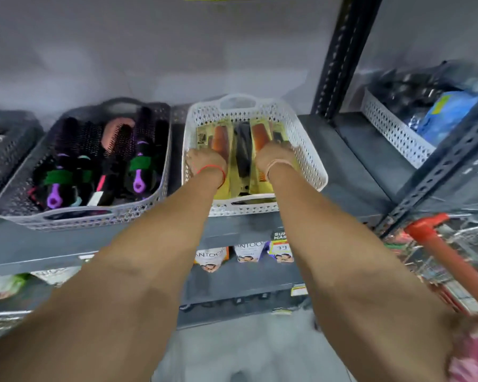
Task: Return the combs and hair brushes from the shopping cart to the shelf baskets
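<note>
A white lattice basket (309,158) on the grey shelf holds packaged combs (243,150) on yellow cards, orange and black ones side by side. Both my hands are down inside it. My left hand (204,159), a red thread at the wrist, rests on the left orange comb pack. My right hand (273,155) lies on the right orange comb pack; the fingers of both hands are hidden, so the grip is unclear. To the left, a grey lattice basket (14,205) is filled with several round hair brushes (94,161) with purple, green and pink handles.
The shopping cart (453,255) with its red handle stands at the lower right. A black slotted upright (342,56) divides the shelf from another white basket (392,133) of dark goods. Boxed products (249,252) line the shelf below. A dark basket (3,150) sits at far left.
</note>
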Demonstrator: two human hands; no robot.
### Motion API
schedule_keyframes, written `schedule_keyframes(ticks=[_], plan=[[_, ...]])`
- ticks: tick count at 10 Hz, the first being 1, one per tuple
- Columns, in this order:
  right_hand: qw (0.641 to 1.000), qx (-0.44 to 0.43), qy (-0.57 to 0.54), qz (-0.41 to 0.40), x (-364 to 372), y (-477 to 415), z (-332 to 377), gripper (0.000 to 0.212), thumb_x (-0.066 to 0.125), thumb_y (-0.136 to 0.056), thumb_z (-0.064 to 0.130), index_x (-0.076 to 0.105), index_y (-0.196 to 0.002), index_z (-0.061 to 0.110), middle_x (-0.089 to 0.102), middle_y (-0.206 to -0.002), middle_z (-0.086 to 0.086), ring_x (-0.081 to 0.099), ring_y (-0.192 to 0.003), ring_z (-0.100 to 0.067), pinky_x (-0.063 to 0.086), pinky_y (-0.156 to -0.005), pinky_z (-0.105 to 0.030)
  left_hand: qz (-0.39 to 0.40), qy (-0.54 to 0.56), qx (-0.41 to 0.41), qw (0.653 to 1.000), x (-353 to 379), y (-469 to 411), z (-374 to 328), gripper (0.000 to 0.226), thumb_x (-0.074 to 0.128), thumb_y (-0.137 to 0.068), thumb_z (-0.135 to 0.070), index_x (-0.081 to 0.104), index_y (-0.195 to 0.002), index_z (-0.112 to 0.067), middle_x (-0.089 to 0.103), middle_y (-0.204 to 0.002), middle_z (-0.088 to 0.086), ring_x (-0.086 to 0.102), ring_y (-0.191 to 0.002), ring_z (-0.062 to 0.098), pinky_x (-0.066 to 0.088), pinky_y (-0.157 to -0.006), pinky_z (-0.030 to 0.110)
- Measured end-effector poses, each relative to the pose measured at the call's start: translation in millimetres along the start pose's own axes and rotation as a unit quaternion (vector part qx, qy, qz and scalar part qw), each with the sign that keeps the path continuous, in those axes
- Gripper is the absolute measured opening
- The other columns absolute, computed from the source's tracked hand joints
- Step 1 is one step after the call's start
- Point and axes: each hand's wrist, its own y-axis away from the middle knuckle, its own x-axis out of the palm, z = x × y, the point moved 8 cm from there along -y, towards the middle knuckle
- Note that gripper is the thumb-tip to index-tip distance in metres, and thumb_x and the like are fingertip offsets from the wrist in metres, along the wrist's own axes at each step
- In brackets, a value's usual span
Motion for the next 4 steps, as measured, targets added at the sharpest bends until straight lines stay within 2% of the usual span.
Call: schedule_keyframes(ticks=[1, 2, 3, 4], plan=[[1.000, 0.004, 0.021, 0.001, -1, 3, -5, 0.054, 0.038, -0.094, 0.026, 0.022, -0.140, 0.002, 0.018, -0.152, -0.017, 0.018, -0.138, -0.036, 0.023, -0.112, -0.048, -0.016, 0.025, 0.024, 0.999, -3, 13, -1, 0.043, 0.038, -0.094, -0.015, 0.045, -0.130, 0.007, 0.042, -0.140, 0.025, 0.035, -0.133, 0.034, 0.029, -0.111, 0.037], [0.994, -0.076, 0.030, -0.066, -12, 19, 2, 0.053, 0.036, -0.095, 0.037, 0.031, -0.136, 0.004, 0.031, -0.145, -0.017, 0.027, -0.132, -0.035, 0.027, -0.106, -0.049, -0.074, 0.043, 0.095, 0.992, -30, 24, -3, 0.039, 0.034, -0.096, -0.015, 0.048, -0.126, 0.004, 0.043, -0.135, 0.025, 0.038, -0.125, 0.039, 0.031, -0.107, 0.040], [0.982, -0.161, 0.047, -0.089, -20, 47, 24, 0.053, 0.038, -0.094, 0.035, 0.027, -0.138, 0.009, 0.024, -0.150, -0.014, 0.024, -0.136, -0.035, 0.024, -0.110, -0.051, -0.124, 0.024, 0.165, 0.978, -59, 43, 2, 0.039, 0.036, -0.096, -0.020, 0.049, -0.125, 0.002, 0.045, -0.133, 0.023, 0.041, -0.122, 0.039, 0.035, -0.102, 0.043], [0.955, -0.262, 0.062, -0.129, -18, 94, 55, 0.052, 0.034, -0.094, 0.026, 0.019, -0.142, 0.013, 0.008, -0.157, -0.007, 0.008, -0.143, -0.030, 0.012, -0.116, -0.050, -0.139, -0.004, 0.241, 0.961, -84, 70, 15, 0.045, 0.033, -0.095, -0.021, 0.041, -0.134, 0.000, 0.041, -0.139, 0.021, 0.036, -0.129, 0.036, 0.031, -0.107, 0.042]])
